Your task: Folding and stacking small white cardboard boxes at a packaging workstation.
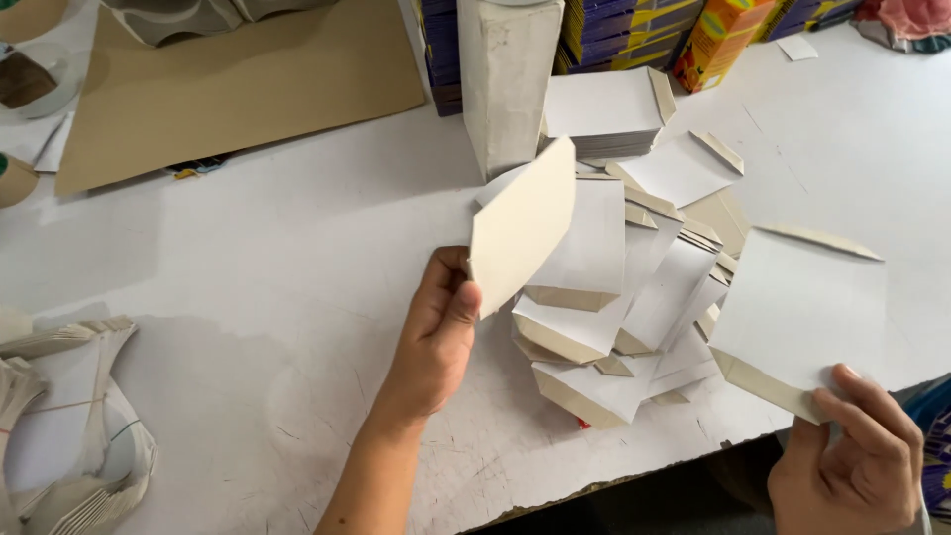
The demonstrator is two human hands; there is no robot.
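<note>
At the far left edge of the frame, bundles of curved card pieces [59, 436] tied with thin bands sat on the white bench [248, 297], well apart from the hands. A brown cardboard sheet [238, 89] lay at the upper left.

The left hand [436, 337] came up from the bottom centre, forearm angled toward the upper right and palm turned to the right. Its grip was narrow and closed on the lower corner of a folded card blank [523, 226], thumb in front and fingers behind. The blank stood tilted in the air over the bench, just left of the fanned pile of flat blanks [614, 317]. With only one corner pinched, the blank could likely have twisted or slipped out, and its lower edge looked close enough to the pile to catch it and spread the top pieces.

The pile lay in the centre right, loose and overlapping, with its lower pieces near the front edge of the bench. A nudge there could probably have sent some off the edge. Behind it a tall grey carton [507, 84] stood upright beside a squared stack of white blanks [602, 114].

The right hand [852, 456] sat at the lower right, knuckles up and fingers curled. Its grip pinched the bottom corner of a larger white blank [797, 307], which hung partly past the bench edge. That held corner seemed apt to crease, and the sheet might have sagged or dropped if the pinch loosened.
</note>
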